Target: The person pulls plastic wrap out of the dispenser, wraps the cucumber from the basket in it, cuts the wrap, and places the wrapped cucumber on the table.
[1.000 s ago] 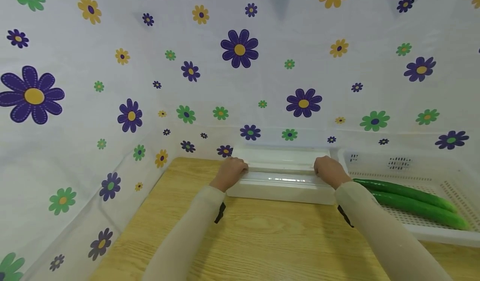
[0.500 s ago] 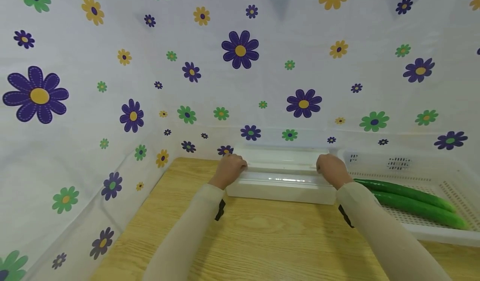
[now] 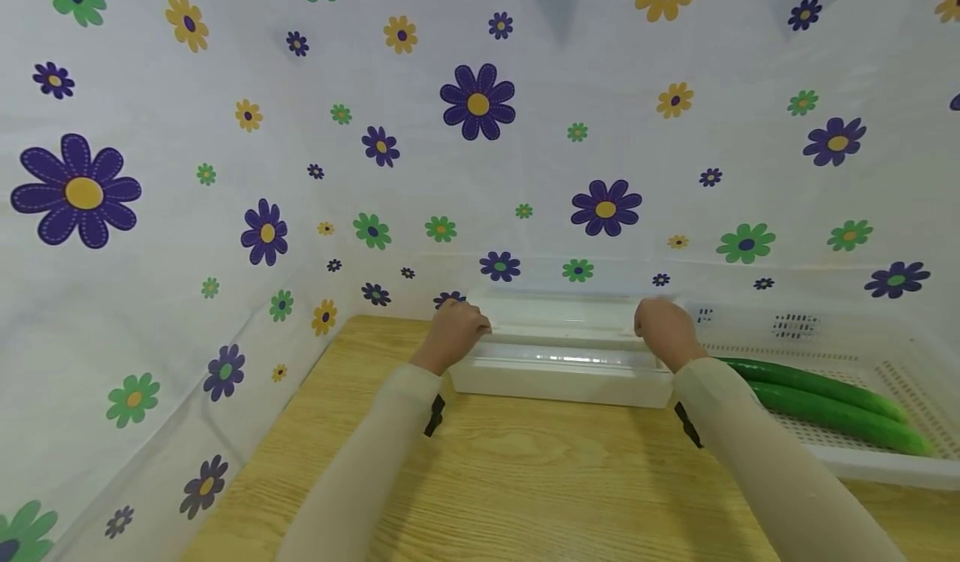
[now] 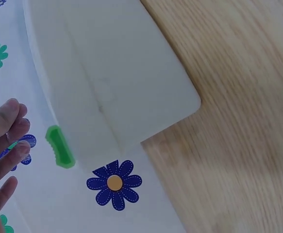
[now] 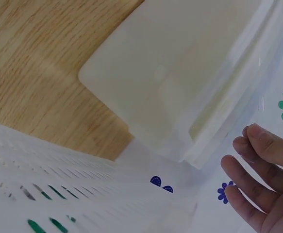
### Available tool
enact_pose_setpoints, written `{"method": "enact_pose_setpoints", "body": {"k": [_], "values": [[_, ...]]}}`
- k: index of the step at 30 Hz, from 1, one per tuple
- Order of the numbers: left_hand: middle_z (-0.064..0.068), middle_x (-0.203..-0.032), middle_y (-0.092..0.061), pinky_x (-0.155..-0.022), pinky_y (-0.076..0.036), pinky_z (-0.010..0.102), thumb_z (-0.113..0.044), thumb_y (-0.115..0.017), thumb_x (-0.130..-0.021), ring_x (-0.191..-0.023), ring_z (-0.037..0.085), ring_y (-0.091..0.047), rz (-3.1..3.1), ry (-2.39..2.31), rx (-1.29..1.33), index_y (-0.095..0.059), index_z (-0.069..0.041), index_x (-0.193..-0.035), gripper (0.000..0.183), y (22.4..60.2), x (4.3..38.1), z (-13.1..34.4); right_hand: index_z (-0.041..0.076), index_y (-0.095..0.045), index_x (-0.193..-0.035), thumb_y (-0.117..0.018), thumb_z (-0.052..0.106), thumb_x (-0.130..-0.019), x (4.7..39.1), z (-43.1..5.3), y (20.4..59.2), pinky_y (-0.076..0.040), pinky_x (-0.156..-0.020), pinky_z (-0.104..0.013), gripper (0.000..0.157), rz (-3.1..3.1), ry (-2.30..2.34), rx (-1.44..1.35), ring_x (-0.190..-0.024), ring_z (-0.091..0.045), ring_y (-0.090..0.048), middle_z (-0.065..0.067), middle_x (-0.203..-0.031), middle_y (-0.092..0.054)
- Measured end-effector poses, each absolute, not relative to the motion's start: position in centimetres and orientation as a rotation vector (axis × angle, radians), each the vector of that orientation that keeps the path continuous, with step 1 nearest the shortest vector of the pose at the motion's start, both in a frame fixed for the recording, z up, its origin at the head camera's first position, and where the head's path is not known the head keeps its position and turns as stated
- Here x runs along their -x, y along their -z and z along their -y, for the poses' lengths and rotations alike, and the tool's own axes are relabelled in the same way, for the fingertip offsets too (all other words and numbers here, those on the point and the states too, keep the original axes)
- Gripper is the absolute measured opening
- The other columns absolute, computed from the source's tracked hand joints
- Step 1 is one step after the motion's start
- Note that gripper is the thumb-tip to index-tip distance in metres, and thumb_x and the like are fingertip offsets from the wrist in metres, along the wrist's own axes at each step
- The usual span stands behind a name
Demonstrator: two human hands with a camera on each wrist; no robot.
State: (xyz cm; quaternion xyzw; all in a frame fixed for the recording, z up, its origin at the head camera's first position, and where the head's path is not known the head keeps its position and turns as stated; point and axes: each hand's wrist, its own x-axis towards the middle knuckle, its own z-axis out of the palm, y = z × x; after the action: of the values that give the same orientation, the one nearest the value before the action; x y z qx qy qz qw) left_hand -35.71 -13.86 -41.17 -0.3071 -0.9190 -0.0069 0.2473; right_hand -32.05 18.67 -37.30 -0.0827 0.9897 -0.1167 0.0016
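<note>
A long white plastic wrap dispenser (image 3: 562, 385) lies across the back of the table with its lid (image 3: 555, 310) tipped back. Clear plastic wrap (image 3: 570, 358) gleams along its opening. My left hand (image 3: 453, 333) is above the dispenser's left end, and my right hand (image 3: 666, 333) above its right end. In both wrist views thumb and forefinger meet in a pinch while the other fingers bend loosely. The see-through wrap between them is barely visible. A green end piece (image 4: 61, 148) shows on the dispenser's left side.
To the right stands a white perforated basket (image 3: 885, 466) holding two long cucumbers (image 3: 832, 416), close by the right forearm. A flower-printed sheet (image 3: 540, 162) hangs behind and to the left of the wooden table (image 3: 555, 487).
Both hands have risen a little over the dispenser and spread slightly apart. The dispenser, basket and cucumbers keep their places.
</note>
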Motion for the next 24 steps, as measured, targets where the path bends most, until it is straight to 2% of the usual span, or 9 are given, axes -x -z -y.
{"method": "enact_pose_setpoints", "body": {"k": [6,13,21,24], "values": [[-0.002,-0.081,-0.073,-0.087,-0.051,0.036,-0.023,-0.068,-0.084,-0.078,0.015,-0.066,2.475,-0.129,0.878,-0.076,-0.016,-0.085,0.011,40.3,35.4,13.6,-0.004,-0.068,-0.092,-0.06,0.0,-0.086,32.0,-18.5,36.6,-0.055,-0.078,-0.042,0.011,-3.146,0.256,0.271,-0.087,-0.031,-0.067,-0.019,-0.093,-0.07],[-0.002,-0.081,-0.072,-0.084,-0.051,0.033,-0.03,-0.064,-0.088,-0.076,0.014,-0.066,2.362,-0.398,0.886,-0.073,-0.013,-0.087,0.019,39.7,35.4,13.8,-0.005,-0.065,-0.086,-0.061,0.0,-0.086,31.7,-18.4,35.5,-0.056,-0.066,-0.039,0.007,-3.209,0.109,0.389,-0.073,-0.028,-0.067,-0.016,-0.081,-0.07],[0.002,-0.082,-0.07,-0.081,-0.052,0.034,-0.028,-0.063,-0.089,-0.077,0.018,-0.066,2.323,-0.324,0.891,-0.068,-0.012,-0.092,0.017,39.7,35.6,14.5,-0.004,-0.062,-0.084,-0.052,-0.007,-0.088,31.9,-18.5,34.6,-0.056,-0.065,-0.04,0.012,-3.176,-0.076,0.538,-0.074,-0.028,-0.065,-0.016,-0.08,-0.067],[0.002,-0.081,-0.069,-0.081,-0.052,0.034,-0.028,-0.062,-0.09,-0.076,0.017,-0.066,2.297,-0.324,0.892,-0.068,-0.013,-0.093,0.016,39.7,35.6,14.6,-0.005,-0.063,-0.083,-0.053,-0.006,-0.088,31.8,-19.0,34.7,-0.056,-0.064,-0.039,0.01,-3.167,-0.177,0.638,-0.074,-0.028,-0.064,-0.016,-0.079,-0.064]]}}
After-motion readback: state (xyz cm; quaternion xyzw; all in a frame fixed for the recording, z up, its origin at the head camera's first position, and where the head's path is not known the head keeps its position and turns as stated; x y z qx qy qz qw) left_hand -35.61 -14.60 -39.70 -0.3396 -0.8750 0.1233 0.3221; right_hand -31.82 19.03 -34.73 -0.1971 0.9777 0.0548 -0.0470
